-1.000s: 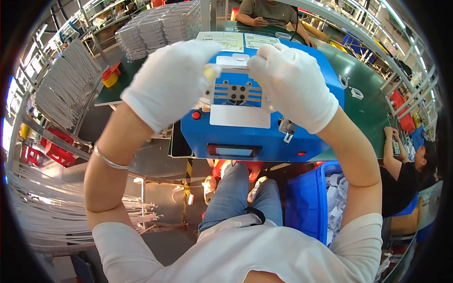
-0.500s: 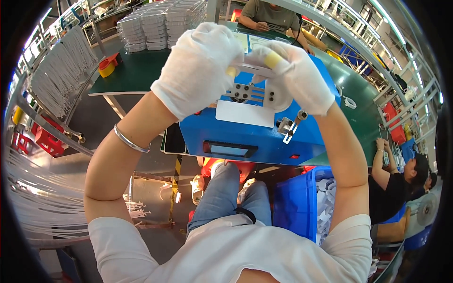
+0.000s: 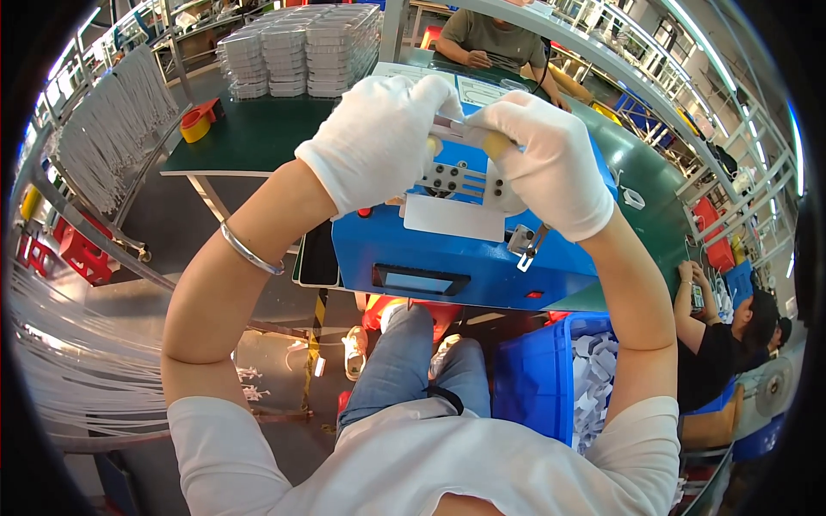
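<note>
Above a blue benchtop machine (image 3: pixel 551 279), both my hands are raised in white gloves with yellow thumb covers. My left hand (image 3: pixel 383 142) is closed, its fingertips pinching one end of a thin pale strip (image 3: pixel 451 132). From the other side, my right hand (image 3: pixel 555 159) grips the strip's opposite end, with its fingers curled. Most of the strip is hidden by the gloves. Just below the hands sit the machine's slotted metal plate (image 3: pixel 453 179) and a blank white rectangular piece (image 3: pixel 453 218). A metal bracket (image 3: pixel 527 247) stands near my right wrist.
Stacked clear plastic trays (image 3: pixel 297 52) stand on the green table (image 3: pixel 249 129), with a tape roll (image 3: pixel 198 125) at its left edge. A blue bin (image 3: pixel 533 378) of white scraps is by my right leg. White cords (image 3: pixel 112 129) hang at left. Other people sit across and right.
Both hands have come slightly down and toward me, still holding the pale strip between them. The strip now shows less between the gloves.
</note>
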Demonstrator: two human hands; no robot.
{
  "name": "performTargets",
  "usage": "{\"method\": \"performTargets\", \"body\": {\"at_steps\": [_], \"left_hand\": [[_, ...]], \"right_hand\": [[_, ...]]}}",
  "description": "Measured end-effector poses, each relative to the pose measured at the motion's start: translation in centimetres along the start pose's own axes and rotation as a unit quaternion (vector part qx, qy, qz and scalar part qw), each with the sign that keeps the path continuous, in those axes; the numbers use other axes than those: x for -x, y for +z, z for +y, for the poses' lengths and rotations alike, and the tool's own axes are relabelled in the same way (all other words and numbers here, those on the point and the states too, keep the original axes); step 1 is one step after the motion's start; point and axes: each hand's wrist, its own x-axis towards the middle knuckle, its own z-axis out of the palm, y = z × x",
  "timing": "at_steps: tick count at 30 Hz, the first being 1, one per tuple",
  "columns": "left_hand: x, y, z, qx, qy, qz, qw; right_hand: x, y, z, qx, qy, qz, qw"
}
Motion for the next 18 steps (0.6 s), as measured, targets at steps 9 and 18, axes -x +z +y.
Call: {"method": "performTargets", "body": {"at_steps": [9,18], "left_hand": [[0.0,0.1,0.0,-0.005,-0.021,-0.012,1.000],[0.3,0.5,-0.1,0.048,-0.025,0.005,0.998]], "right_hand": [[0.5,0.7,-1.8,0.293,-0.123,-0.016,0.948],[-0.1,0.2,-1.0,0.243,-0.128,-0.031,0.961]]}}
